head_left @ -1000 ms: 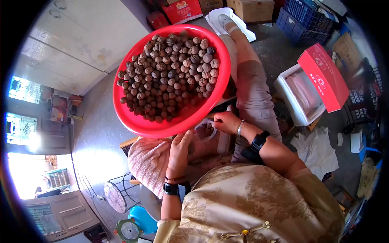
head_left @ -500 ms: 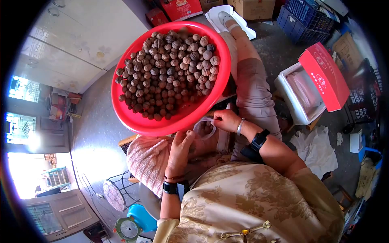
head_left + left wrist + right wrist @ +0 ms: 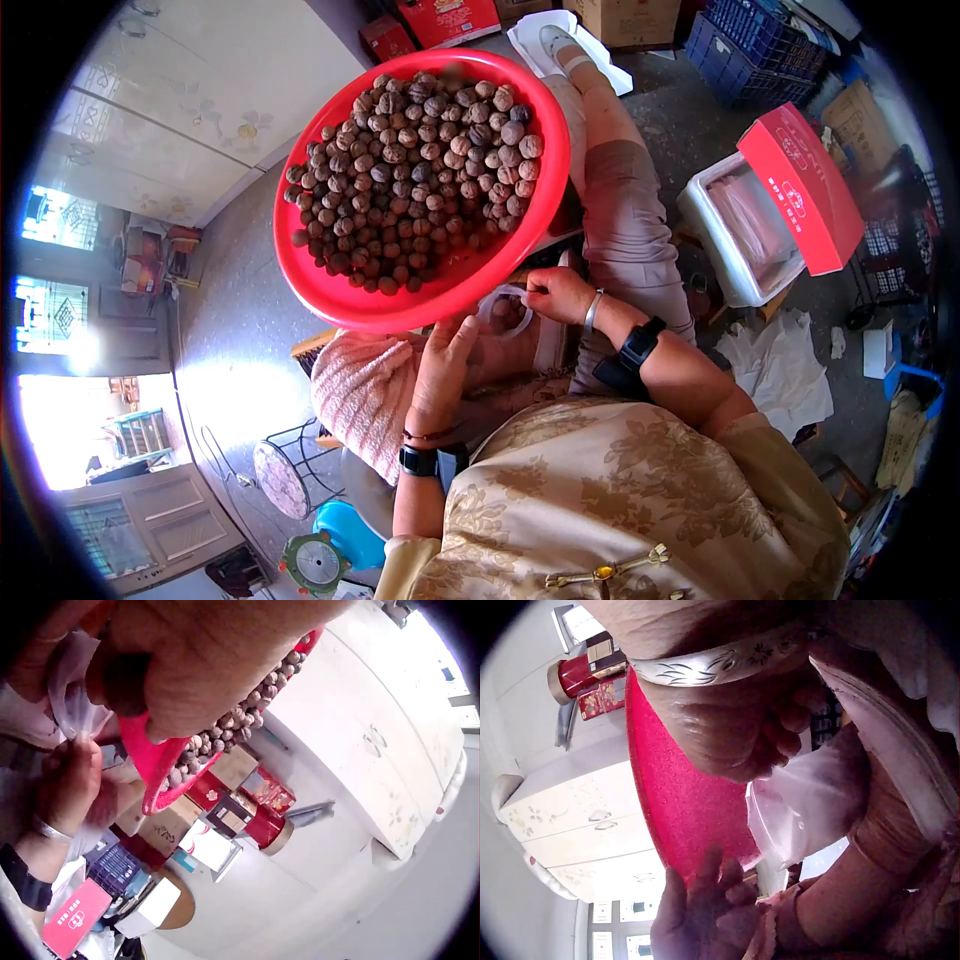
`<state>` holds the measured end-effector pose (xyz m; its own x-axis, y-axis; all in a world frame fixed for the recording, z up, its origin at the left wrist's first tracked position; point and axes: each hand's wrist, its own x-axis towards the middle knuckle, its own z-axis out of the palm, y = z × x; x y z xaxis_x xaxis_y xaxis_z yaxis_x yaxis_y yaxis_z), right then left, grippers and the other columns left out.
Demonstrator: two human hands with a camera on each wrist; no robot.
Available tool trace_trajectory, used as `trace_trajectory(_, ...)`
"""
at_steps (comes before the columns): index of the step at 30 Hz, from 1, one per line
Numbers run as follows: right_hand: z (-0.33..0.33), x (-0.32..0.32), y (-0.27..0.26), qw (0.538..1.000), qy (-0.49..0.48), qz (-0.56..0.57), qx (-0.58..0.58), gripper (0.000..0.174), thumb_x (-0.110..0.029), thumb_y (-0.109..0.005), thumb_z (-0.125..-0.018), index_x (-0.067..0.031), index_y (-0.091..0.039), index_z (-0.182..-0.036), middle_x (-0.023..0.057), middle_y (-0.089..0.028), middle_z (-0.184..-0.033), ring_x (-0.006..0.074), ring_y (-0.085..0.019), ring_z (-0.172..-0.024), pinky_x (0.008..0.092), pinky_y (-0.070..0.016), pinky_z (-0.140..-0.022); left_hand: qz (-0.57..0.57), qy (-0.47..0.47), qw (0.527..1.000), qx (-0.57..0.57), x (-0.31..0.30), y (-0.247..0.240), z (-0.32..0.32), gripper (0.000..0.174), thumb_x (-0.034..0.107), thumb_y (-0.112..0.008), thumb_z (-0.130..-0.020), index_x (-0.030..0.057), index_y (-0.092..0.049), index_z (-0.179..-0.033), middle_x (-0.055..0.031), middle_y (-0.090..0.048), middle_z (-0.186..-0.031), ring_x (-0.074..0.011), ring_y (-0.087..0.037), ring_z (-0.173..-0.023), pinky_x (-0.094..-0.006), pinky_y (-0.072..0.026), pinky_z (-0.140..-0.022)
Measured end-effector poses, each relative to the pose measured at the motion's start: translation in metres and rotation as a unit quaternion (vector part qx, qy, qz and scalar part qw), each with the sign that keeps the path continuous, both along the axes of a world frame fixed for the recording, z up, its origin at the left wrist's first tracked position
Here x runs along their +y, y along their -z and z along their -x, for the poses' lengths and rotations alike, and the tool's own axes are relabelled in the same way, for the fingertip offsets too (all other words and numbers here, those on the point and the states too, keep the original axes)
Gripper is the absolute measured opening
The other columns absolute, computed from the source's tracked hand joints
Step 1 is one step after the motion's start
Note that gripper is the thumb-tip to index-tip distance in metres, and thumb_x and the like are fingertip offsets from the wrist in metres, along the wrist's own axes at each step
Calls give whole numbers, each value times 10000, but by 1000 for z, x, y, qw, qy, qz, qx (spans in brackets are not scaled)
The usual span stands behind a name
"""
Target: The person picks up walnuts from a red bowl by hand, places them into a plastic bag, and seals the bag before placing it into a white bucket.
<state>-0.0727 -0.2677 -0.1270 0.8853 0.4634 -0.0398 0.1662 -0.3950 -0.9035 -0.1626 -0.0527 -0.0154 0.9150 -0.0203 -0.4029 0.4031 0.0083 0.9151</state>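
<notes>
A red plastic basin [image 3: 340,310] heaped with walnuts [image 3: 410,180] fills the upper middle of the head view, tilted toward the person. My right hand [image 3: 558,297] pinches the rim of a clear plastic bag [image 3: 802,802] with curled fingers, just below the basin's edge. The bag's mouth stands open, and brownish contents show through it in the head view. My left hand [image 3: 442,372] is at the near rim of the basin, its fingertips partly hidden there. In the right wrist view its fingers [image 3: 709,866] are loosely bent beside the bag, with nothing seen in them.
A pink towel [image 3: 365,395] lies over the left leg. To the right stand a white foam box [image 3: 720,235] with a red lid [image 3: 800,190], crumpled white plastic [image 3: 780,370] and blue crates [image 3: 740,60]. A round stool [image 3: 282,478] is at the lower left.
The basin has shifted slightly up and left in the head view. The bag's mouth shows rounder and wider than a second ago. Both hands stay nearly in place.
</notes>
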Motion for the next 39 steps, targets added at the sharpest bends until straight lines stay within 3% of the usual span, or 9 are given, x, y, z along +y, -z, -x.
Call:
trace_trajectory(8, 0, 0, -3, 1000, 1, 10, -10, 177, -213, -697, -787, -52, -628, -763, 149, -657, -753, 314, -650, -720, 407, -509, -657, 76, -5, 997, 10, 8, 18, 1, 330, 59, -537, -912, -2, -543, -1237, -57, -607, -1087, -130, -557, -933, -262, -457, -835)
trace_trajectory(23, 0, 0, -5, 1000, -5, 10, 3, 186, -224, -697, -790, -53, -628, -776, 152, -659, -766, 318, -653, -733, 405, -512, -677, -54, 24, 996, -67, 10, 36, -4, 375, 5, -549, -889, -15, -533, -1263, -75, -605, -1155, -155, -562, -1068, -269, -462, -917)
trace_trajectory(26, 1, 2, -5, 1000, 6, 11, 2, 196, -233, -694, -792, -46, -636, -794, 161, -659, -772, 326, -654, -743, 409, -513, -686, -217, 36, 970, -107, 16, 60, -8, 368, 13, -538, -895, 3, -544, -1263, -86, -602, -1157, -190, -561, -1089, -325, -455, -959)
trace_trajectory(28, 2, 3, -7, 1000, 12, 14, -10, 204, -239, -692, -794, -42, -639, -803, 167, -658, -772, 329, -654, -747, 410, -513, -689, -445, 81, 812, -368, -1, 43, -13, 570, 48, -613, -828, 42, -437, -1371, -203, -580, -1236, -343, -566, -1148, -456, -395, -1050)
trace_trajectory(29, 2, 3, -10, 1000, 7, 15, -11, 215, -247, -690, -799, -38, -639, -809, 170, -656, -767, 331, -653, -744, 411, -511, -688, -446, 78, 812, -368, -5, 49, -13, 570, 48, -613, -828, 42, -437, -1371, -203, -580, -1236, -343, -566, -1148, -456, -395, -1050)
trace_trajectory(32, 3, 3, -11, 1000, -7, 15, -7, 224, -248, -688, -809, -30, -637, -814, 176, -652, -757, 332, -649, -732, 409, -504, -679, -504, 32, 812, -292, -4, 75, -14, 423, 163, -660, -777, 42, -587, -1176, -146, -617, -1173, -351, -561, -1131, -500, -429, -968)
trace_trajectory(34, 2, 3, -10, 1000, -17, 15, -2, 222, -241, -688, -815, -26, -635, -813, 179, -650, -752, 332, -646, -724, 405, -500, -671, -509, 137, 824, -208, 5, 77, -20, 367, 217, -695, -714, 82, -626, -1048, -167, -633, -1117, -388, -573, -1073, -495, -449, -905)
trace_trajectory(36, 2, 2, -10, 999, -15, -8, -27, 136, -145, -681, -853, -22, -633, -819, 90, -631, -697, 140, -570, -650, 304, -485, -638, -509, 142, 825, -198, 9, 71, -24, 289, 207, -687, -732, 91, -636, -992, -169, -642, -1054, -395, -581, -1023, -490, -452, -881)
trace_trajectory(39, 1, 4, -18, 998, -2, -69, 4, 184, -196, -682, -845, -25, -631, -798, 115, -637, -699, 192, -599, -645, 340, -477, -626, -508, 130, 823, -219, 9, 50, -24, 170, 182, -670, -763, 101, -651, -911, -172, -650, -944, -402, -595, -947, -493, -453, -844)
